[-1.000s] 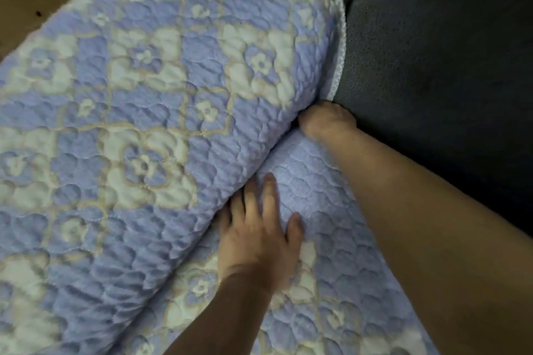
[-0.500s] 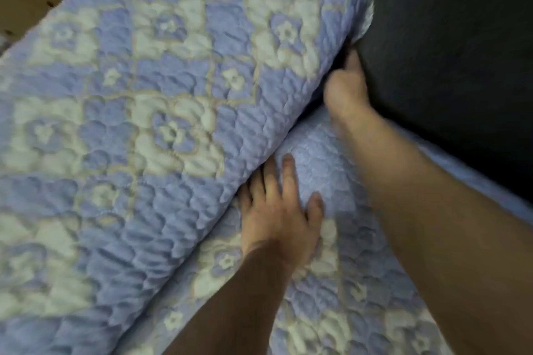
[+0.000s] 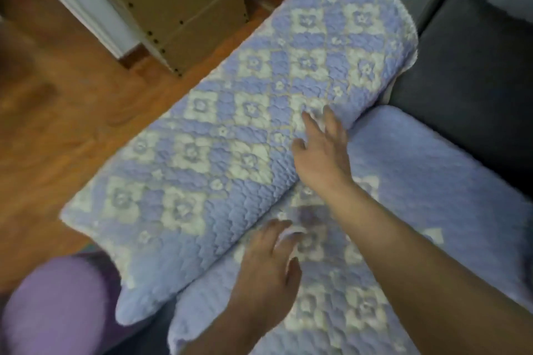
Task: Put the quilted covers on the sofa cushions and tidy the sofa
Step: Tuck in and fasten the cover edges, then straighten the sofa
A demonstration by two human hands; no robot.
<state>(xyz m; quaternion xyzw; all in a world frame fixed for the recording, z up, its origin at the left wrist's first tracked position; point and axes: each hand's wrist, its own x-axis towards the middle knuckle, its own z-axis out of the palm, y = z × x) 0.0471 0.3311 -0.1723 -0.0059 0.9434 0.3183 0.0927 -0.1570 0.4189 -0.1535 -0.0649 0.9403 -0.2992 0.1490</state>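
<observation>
A blue and cream quilted cover (image 3: 230,130) drapes over the sofa arm, running from lower left to upper right. A second quilted cover (image 3: 432,181) lies flat on the seat cushion beside it. My right hand (image 3: 323,150) lies with spread, straight fingers on the arm cover's inner side, near the crease where it meets the seat. My left hand (image 3: 271,268) rests flat with relaxed fingers on the seat cover near its front edge. Neither hand holds anything. The view is motion-blurred.
Bare dark grey sofa upholstery (image 3: 467,89) shows at right and behind. A cardboard box (image 3: 184,0) and white door trim (image 3: 86,8) stand on the wooden floor (image 3: 57,124) at left. My purple-clad knee (image 3: 52,308) is at lower left.
The view has pulled back and up. My right hand came out of the gap at the back of the arm and now lies on the arm cover; my left hand drew back toward the seat's front.
</observation>
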